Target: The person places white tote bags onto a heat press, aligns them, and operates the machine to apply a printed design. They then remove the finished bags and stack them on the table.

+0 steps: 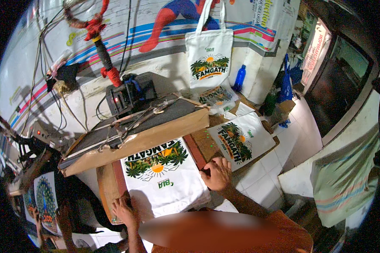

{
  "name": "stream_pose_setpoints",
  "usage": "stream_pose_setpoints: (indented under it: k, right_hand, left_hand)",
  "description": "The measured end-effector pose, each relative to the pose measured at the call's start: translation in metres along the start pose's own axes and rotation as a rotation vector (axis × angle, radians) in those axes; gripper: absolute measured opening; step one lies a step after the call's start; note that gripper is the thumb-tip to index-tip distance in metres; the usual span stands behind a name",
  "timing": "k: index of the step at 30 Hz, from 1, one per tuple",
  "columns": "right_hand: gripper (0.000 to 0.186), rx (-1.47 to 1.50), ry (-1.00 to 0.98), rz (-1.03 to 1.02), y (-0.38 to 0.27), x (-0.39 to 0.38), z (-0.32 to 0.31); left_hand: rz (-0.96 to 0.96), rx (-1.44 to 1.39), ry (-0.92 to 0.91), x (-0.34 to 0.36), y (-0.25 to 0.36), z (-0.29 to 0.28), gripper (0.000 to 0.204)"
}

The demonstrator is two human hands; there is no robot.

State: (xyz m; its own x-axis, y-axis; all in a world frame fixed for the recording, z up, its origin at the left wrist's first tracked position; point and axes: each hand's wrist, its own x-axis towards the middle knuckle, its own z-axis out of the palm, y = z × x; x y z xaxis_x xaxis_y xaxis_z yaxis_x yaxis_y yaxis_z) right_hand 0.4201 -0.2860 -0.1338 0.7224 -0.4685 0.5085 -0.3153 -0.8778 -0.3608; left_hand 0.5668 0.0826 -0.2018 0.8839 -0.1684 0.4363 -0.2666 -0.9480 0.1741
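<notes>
A white tote bag (183, 168) with a palm-tree and sun print lies upside down to me on a reddish-brown board, partly under the raised dark plate (156, 126) of a heat press. My left hand (124, 213) rests at the bag's near left edge, its fingers spread on the board's side. At the right edge, my right hand (218, 173) lies with its thumb apart from its bent fingers and touching the fabric. Neither hand visibly grips anything. The bag's far end is hidden beneath the plate.
Another printed bag (240, 137) lies on the table to the right; one hangs on the wall (209, 55). A blue bottle (240, 78) stands behind. Another person's hands (63, 217) hold a peacock-printed sheet (45, 196) at left. The press's control box (120, 99) and cables stand at the back.
</notes>
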Motion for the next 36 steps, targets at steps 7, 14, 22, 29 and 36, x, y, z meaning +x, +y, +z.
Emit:
stream_pose_setpoints:
  k: [7,14,22,29,36]
  right_hand:
    - [0.023,0.036,-0.012,-0.001,0.002,-0.009,0.017]
    - [0.021,0.13,-0.018,0.045,0.005,-0.003,0.036]
    - [0.018,0.397,-0.015,0.1,0.0,-0.003,0.034]
    - [0.031,0.124,0.002,-0.092,-0.024,-0.009,0.008]
    - [0.051,0.164,-0.233,-0.347,-0.063,-0.015,0.018]
  left_hand:
    - [-0.033,-0.165,-0.211,0.018,-0.01,0.001,0.041]
    - [0.007,-0.193,-0.064,0.025,0.011,-0.013,0.036]
    - [-0.153,-0.151,-0.064,0.026,0.027,-0.032,0.03]
    - [0.026,-0.304,-0.003,0.014,0.031,-0.036,0.032]
    - [0.335,-0.274,-0.072,0.023,0.075,-0.031,0.043]
